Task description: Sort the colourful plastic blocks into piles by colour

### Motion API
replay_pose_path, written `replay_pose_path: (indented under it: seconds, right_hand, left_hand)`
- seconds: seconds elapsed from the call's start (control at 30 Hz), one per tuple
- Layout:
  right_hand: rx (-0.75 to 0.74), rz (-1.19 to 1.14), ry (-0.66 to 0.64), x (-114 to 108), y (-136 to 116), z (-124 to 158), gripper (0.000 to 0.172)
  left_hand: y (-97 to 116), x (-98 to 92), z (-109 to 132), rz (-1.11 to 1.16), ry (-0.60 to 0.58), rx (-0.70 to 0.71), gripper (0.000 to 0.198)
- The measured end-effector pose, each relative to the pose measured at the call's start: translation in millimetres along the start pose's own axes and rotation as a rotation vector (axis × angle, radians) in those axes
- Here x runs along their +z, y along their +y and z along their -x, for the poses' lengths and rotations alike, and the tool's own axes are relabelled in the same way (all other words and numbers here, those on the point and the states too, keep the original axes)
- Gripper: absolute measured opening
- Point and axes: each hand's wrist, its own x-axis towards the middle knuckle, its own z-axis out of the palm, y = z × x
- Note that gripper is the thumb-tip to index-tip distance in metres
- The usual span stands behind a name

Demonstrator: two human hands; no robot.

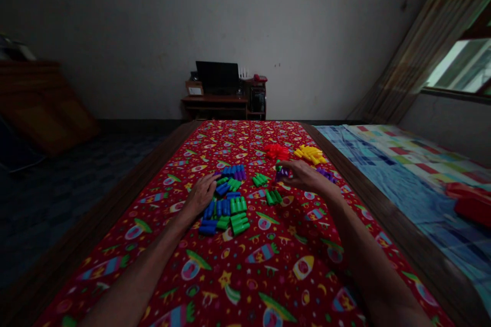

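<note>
Blue and green plastic pieces (223,208) lie in a cluster on the red patterned cloth (238,276). My left hand (203,194) rests at the cluster's upper left edge, palm down, fingertips beside the pieces. My right hand (297,174) is raised over the cloth, fingers curled round a green piece (278,166), with purple showing below it. Just left of and below that hand are two small green groups, one (260,180) farther away and one (273,197) nearer. Purple pieces (326,175) lie partly hidden behind my right hand.
Beyond my right hand are a red pile (276,152) and a yellow pile (310,154). The cloth lies on a long table with dark wooden edges (406,237). A bed (368,163) stands to the right, a desk with a monitor (217,77) at the far wall.
</note>
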Motion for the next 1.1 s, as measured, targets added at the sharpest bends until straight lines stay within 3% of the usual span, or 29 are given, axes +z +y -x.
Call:
replay_pose_path:
  seconds: [0.13, 0.23, 0.37, 0.4, 0.53, 0.6, 0.83, 0.93, 1.03, 1.1]
  right_hand:
    - [0.081, -0.144, 0.039, -11, 15, 1, 0.042]
    - [-0.017, -0.264, -0.014, 0, 7, -4, 0.045]
    - [-0.167, -0.299, -0.106, 24, -19, -11, 0.046]
    - [-0.196, -0.305, -0.13, 29, -26, -11, 0.044]
    - [-0.29, -0.325, -0.177, 42, -43, -11, 0.041]
    - [-0.298, -0.324, -0.218, 44, -45, -10, 0.039]
    - [-0.245, -0.349, -0.376, 34, -32, -13, 0.036]
    - [-0.149, -0.365, -0.198, 16, -2, -13, 0.044]
    - [0.106, -0.25, 0.148, -7, 45, -3, 0.049]
    - [0.321, -0.089, 0.347, -19, 78, 10, 0.042]
  left_hand:
    - [-3, 2.7, 1, 0.03, 0.013, 0.015, 0.047]
    - [6, -2.6, 1, 0.036, 0.079, -0.015, 0.047]
    - [39, -17.2, 1, 0.058, 0.172, 0.025, 0.046]
    - [49, -19.7, 2, 0.082, 0.133, 0.071, 0.046]
    - [81, -20.8, 9, 0.188, -0.203, 0.308, 0.047]
    - [86, -18.8, 13, 0.192, -0.278, 0.355, 0.04]
    - [69, -23.9, 5, 0.153, -0.178, 0.345, 0.024]
    - [58, -26.1, 0, 0.163, -0.122, 0.357, 0.022]
    - [48, -24.3, -2, 0.152, -0.081, 0.398, 0.025]
    - [43, -22.7, -3, 0.147, -0.045, 0.392, 0.029]
